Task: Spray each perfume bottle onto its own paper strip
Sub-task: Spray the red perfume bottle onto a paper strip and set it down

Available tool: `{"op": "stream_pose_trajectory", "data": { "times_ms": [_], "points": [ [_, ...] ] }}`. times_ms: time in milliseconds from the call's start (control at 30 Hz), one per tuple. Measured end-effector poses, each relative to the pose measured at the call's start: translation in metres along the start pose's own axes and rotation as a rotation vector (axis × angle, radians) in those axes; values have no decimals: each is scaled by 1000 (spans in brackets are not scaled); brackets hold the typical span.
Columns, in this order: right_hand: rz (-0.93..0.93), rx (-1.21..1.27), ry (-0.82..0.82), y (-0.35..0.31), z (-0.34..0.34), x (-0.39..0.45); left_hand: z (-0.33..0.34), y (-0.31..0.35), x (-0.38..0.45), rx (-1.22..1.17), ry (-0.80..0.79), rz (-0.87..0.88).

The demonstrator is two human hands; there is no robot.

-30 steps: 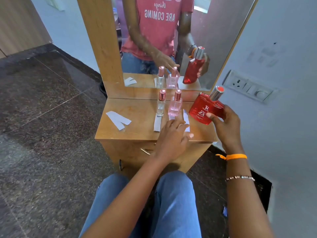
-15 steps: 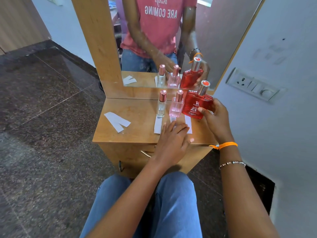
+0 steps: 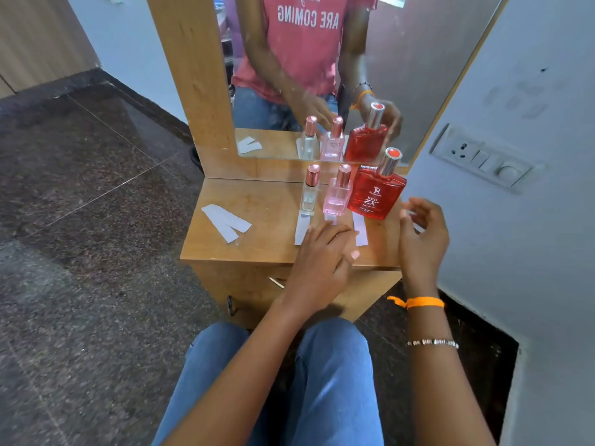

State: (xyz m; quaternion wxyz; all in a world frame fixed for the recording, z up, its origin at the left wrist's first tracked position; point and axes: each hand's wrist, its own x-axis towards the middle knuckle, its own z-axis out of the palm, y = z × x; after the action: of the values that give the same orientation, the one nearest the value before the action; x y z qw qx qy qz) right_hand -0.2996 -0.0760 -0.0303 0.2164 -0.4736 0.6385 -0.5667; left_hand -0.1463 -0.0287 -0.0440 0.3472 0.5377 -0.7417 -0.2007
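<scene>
Three perfume bottles stand in a row on the small wooden table [image 3: 257, 217]: a slim clear bottle [image 3: 309, 196], a pink bottle [image 3: 338, 196] and a wide red bottle [image 3: 376, 194] with a silver cap. A paper strip lies in front of each: the left strip [image 3: 301, 231], the middle strip [image 3: 330, 218] mostly under my left hand, the right strip [image 3: 360, 231]. My left hand [image 3: 322, 262] rests flat on the table's front edge over the middle strip. My right hand [image 3: 421, 239] hovers just right of the red bottle, fingers spread, holding nothing.
Two spare paper strips [image 3: 227, 222] lie crossed on the table's left side. A mirror [image 3: 322, 75] rises behind the bottles. The wall with a switch panel [image 3: 483, 162] stands close on the right. My knees are below the table front, dark floor to the left.
My right hand brought the red bottle down from the air, set it beside the pink bottle behind the right strip, and let go. My left hand stayed put.
</scene>
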Motion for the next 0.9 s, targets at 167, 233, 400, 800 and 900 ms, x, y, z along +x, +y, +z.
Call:
{"op": "stream_pose_trajectory", "data": {
  "times_ms": [167, 233, 400, 800, 900],
  "points": [
    [-174, -7, -166, -16, 23, -61, -34, -20, -30, 42, 245, -164],
    [-277, -23, -324, -27, 42, -80, -49, -34, -43, 110, 348, -259],
    [-413, -88, -667, -54, 95, -103, -81, -65, -63, 240, 481, -461],
    [-535, -443, -773, -50, 146, -109, -95, -94, -62, 341, 257, -487],
    [-528, -429, -745, -54, 148, -114, -98, -98, -57, 314, 246, -484]
  ]
}}
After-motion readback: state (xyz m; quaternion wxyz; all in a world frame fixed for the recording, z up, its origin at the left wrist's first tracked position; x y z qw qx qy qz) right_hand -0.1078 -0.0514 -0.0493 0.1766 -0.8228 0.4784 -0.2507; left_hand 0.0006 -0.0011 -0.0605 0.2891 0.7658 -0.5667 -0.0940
